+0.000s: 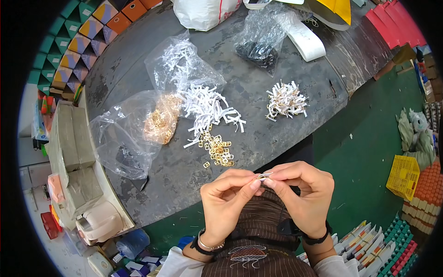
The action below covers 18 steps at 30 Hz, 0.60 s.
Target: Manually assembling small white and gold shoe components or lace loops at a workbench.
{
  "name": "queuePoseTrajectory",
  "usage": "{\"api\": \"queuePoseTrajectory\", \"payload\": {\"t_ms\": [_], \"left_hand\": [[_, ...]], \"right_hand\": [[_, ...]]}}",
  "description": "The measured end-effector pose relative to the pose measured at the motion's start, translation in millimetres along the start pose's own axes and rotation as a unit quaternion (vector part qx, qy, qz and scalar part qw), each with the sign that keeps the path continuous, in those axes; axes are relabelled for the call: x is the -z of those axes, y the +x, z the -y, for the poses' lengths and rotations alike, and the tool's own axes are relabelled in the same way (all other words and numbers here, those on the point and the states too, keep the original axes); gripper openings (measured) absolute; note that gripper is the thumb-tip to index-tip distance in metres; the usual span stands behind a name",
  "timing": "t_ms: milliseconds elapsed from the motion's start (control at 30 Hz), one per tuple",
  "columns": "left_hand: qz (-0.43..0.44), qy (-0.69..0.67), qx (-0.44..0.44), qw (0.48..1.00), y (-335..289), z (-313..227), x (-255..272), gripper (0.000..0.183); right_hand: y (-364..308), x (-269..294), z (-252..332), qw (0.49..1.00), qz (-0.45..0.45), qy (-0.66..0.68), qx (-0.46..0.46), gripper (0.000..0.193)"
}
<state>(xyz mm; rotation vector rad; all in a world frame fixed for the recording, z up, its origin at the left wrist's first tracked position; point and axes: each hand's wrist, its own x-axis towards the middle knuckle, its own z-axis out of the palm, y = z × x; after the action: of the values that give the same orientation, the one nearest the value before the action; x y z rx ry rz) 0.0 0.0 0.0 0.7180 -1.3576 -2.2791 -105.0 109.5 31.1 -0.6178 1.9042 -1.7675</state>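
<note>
My left hand (223,203) and my right hand (305,198) meet above my lap, just off the table's near edge. Thumb and forefinger of each are pinched together. Between the fingertips shows a small gold buckle (262,177) with a short white strip (267,174) at it; the fingers cover most of both. On the table beyond lies a loose pile of gold buckles (218,150). Touching it is a heap of white strips (205,104). Farther right sits a separate pile of white strips with gold buckles on them (287,100).
Clear plastic bags hold more gold buckles (161,117) and white strips (179,57). A bag of black pieces (258,53) and a white roll of band (307,41) lie at the back of the dark table (258,138). A yellow crate (403,177) stands on the floor at right.
</note>
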Motion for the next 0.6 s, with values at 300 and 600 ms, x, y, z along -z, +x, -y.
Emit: {"api": "queuePoseTrajectory", "payload": {"t_ms": [300,600], "left_hand": [[-0.009,0.004,0.010,1.000,-0.5,0.3,2.1,0.009],[-0.011,-0.011,0.021,1.000,-1.3,-1.5,3.5,0.009]], "right_hand": [[-0.8,-1.9,0.3,0.999,0.001,0.017,-0.031,0.015],[0.0,-1.8,3.8,0.991,0.009,0.096,-0.097,0.021]]}}
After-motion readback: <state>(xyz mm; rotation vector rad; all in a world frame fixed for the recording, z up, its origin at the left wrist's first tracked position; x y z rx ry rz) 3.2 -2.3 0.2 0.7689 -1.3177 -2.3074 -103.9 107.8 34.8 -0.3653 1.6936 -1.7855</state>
